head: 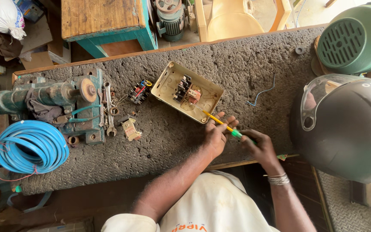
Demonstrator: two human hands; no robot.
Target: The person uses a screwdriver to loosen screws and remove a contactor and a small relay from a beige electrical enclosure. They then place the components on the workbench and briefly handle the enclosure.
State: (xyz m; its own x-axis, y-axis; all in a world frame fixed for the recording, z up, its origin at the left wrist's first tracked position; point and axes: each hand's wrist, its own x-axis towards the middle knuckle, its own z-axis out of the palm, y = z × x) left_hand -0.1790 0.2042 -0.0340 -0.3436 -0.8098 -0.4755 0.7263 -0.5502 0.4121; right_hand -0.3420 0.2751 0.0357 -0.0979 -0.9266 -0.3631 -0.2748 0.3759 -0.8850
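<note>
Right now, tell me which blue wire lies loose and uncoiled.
The short blue wire lying alone between the beige box and the helmet; the other blue wire is a tied coil at the far left.

A rough grey counter (pixel 220 60) carries a cream switch box (pixel 193 91), a blue cable coil (pixel 31 146), a green bench vise (pixel 56 105), a dark helmet (pixel 344 129) and loose blue wire (pixel 263 91).

I am looking at one screwdriver (pixel 222 123), one beige switch box (pixel 193 91), one helmet (pixel 344 129), one blue wire coil (pixel 31 147), two spanners (pixel 107 109).
</note>
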